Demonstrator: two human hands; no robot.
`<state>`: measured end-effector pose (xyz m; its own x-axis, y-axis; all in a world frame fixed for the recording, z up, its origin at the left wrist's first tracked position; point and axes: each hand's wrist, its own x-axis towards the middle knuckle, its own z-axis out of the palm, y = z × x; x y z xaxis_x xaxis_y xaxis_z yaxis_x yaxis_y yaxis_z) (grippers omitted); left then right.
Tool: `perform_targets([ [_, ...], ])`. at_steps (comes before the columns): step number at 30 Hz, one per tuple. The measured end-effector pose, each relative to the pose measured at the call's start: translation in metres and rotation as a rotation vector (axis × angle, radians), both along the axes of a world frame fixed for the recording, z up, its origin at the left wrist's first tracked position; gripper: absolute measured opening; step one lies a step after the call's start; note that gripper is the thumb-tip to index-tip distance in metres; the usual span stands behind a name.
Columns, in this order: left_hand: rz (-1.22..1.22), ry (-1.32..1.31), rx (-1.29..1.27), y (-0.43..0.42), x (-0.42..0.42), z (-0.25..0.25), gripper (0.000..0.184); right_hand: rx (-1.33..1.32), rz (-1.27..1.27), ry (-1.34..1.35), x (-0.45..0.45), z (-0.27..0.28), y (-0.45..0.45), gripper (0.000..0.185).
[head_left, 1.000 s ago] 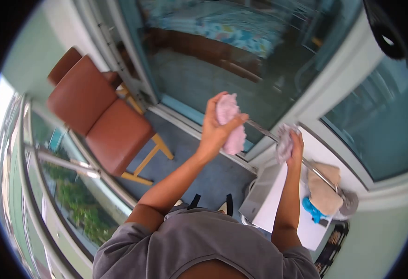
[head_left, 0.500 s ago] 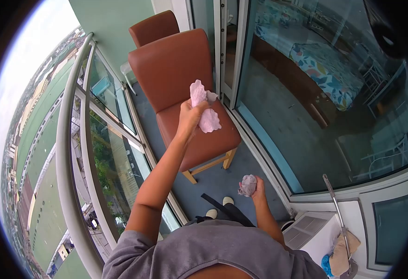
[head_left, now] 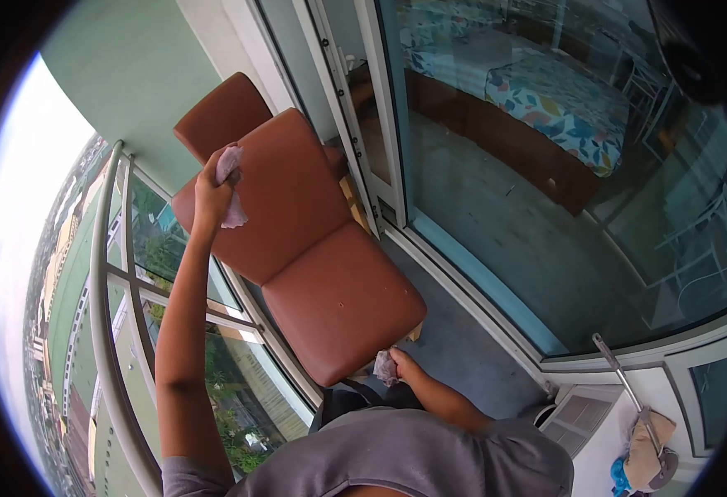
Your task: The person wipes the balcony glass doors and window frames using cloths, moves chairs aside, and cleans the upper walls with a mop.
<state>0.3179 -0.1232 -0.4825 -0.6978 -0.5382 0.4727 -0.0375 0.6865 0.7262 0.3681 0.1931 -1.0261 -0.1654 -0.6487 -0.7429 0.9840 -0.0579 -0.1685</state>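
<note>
My left hand point(head_left: 209, 197) is closed around a pale pink cloth point(head_left: 233, 214), raised by the upper left part of the brown padded chair's backrest point(head_left: 285, 186). Whether the cloth touches the backrest I cannot tell. Low in the view, my right hand point(head_left: 403, 364) grips a crumpled greyish-pink cloth point(head_left: 386, 369) beside the front edge of the seat point(head_left: 342, 306). A small worn spot marks the seat's surface. Parts of the fingers on both hands are hidden by the cloths.
A second brown chair point(head_left: 224, 116) stands behind the first. The balcony railing point(head_left: 101, 282) runs along the left, with a sliding glass door point(head_left: 496, 224) on the right. At lower right, a metal pole point(head_left: 620, 373) leans near several cloths point(head_left: 652, 443).
My left hand has moved left with the pink cloth, from above the seat to the backrest's side. My right hand has moved left to the seat's front edge. The chair appears nearer and turned.
</note>
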Motion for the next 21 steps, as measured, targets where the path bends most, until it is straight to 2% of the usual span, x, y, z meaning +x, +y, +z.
perform_targets([
  [2, 0.071, -0.12, -0.255, -0.028, -0.021, 0.006, 0.035, 0.056, 0.06, -0.017, 0.002, 0.017, -0.012, 0.027],
  [3, 0.049, -0.128, -0.256, -0.035, -0.031, 0.012, 0.035, 0.022, 0.055, -0.109, 0.0, 0.012, -0.014, 0.026],
  [5, 0.21, -0.347, -0.571, -0.052, -0.05, 0.024, 0.033, -0.004, -0.027, -0.11, 0.01, 0.013, -0.015, 0.026],
  [6, 0.178, -0.346, -0.574, -0.069, -0.058, 0.025, 0.033, -0.028, -0.089, -0.091, 0.012, 0.034, -0.014, 0.026],
  [8, 0.185, -0.511, -0.775, -0.108, -0.081, 0.025, 0.042, -0.066, -0.233, -0.047, 0.018, 0.064, -0.01, 0.026],
  [10, 0.144, -0.748, -0.788, -0.113, -0.097, 0.037, 0.056, -0.075, -0.421, -0.025, 0.024, 0.064, -0.01, 0.026],
  [11, 0.036, -0.697, -0.772, -0.13, -0.106, 0.031, 0.067, -0.145, -0.523, 0.026, 0.038, 0.046, -0.007, 0.027],
  [12, -0.088, -0.819, -0.675, -0.149, -0.122, 0.029, 0.07, -0.209, -0.635, 0.088, 0.049, 0.035, -0.006, 0.028],
  [13, -0.166, -0.987, -0.378, -0.146, -0.129, 0.037, 0.07, -0.192, -0.753, 0.099, 0.055, 0.032, -0.003, 0.028],
  [14, -0.446, -0.778, -0.363, -0.196, -0.148, 0.008, 0.071, -0.183, -0.615, 0.163, 0.067, 0.03, -0.002, 0.03],
  [15, -0.541, -0.821, -0.232, -0.166, -0.141, 0.019, 0.071, -0.171, -0.581, 0.19, 0.075, 0.02, -0.015, 0.032],
  [16, -0.545, -0.861, -0.188, -0.173, -0.144, 0.016, 0.071, -0.159, -0.546, 0.218, 0.085, 0.01, -0.027, 0.033],
  [17, -0.551, -0.935, -0.178, -0.181, -0.147, 0.018, 0.073, -0.052, -0.587, 0.033, 0.087, -0.016, -0.045, 0.034],
  [18, -0.141, -0.864, -0.214, -0.211, -0.151, -0.004, 0.079, 0.045, -0.613, -0.149, 0.086, -0.04, -0.057, 0.035],
  [19, -0.501, -0.964, -0.029, -0.187, -0.146, 0.012, 0.084, 0.049, -0.655, -0.143, 0.081, -0.037, -0.06, 0.035],
  [21, -0.652, -0.872, -0.033, -0.186, -0.148, 0.004, 0.082, 0.097, -0.574, -0.172, 0.073, -0.02, -0.061, 0.034],
])
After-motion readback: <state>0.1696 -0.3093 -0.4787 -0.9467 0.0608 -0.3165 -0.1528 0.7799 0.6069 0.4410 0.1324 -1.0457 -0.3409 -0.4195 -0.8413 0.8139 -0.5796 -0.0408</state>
